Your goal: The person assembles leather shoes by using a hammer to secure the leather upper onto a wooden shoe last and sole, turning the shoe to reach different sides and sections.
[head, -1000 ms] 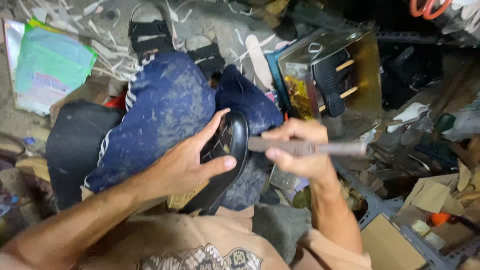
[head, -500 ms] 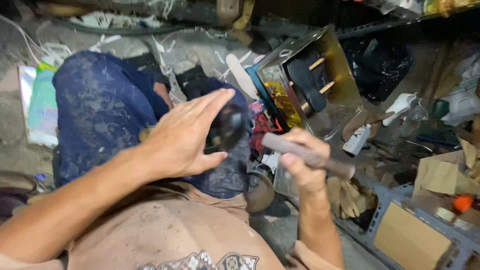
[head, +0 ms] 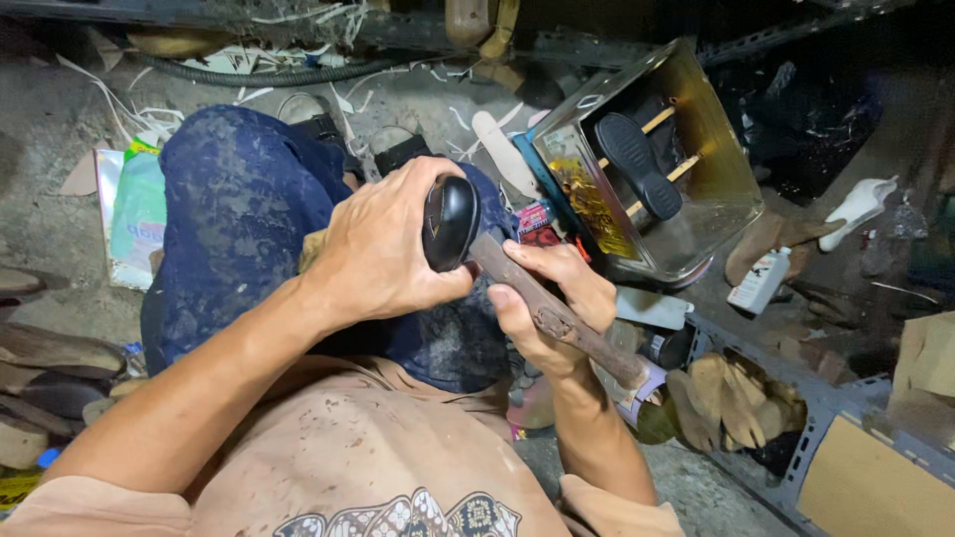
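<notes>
Where the left hand (head: 383, 254) curls over the black shoe (head: 450, 221), its fingers wrap the far side and cover most of it, so only a glossy rounded end shows. The shoe sits above the person's lap, over the knee in dusty blue trousers (head: 234, 214). The right hand (head: 542, 303) is closed tight round the wooden handle of a hammer (head: 557, 318); the handle runs up and left from the fist until it meets the shoe, and the hammer's head is hidden behind the shoe, so I cannot tell how it touches. The handle's lower end sticks out past the heel of the hand.

Beyond the hands an open metal tin (head: 657, 164) lies tilted, with a black sole (head: 637, 164) propped on thin sticks inside it; its far corners are lost in shadow. A white bottle (head: 761, 280) stands just right of the tin. A green and white packet (head: 134, 214) lies on the floor to the left, partly behind the knee. Worn soles (head: 726, 398) crowd a grey rack at lower right, cut off by a sheet of cardboard (head: 870, 482).
</notes>
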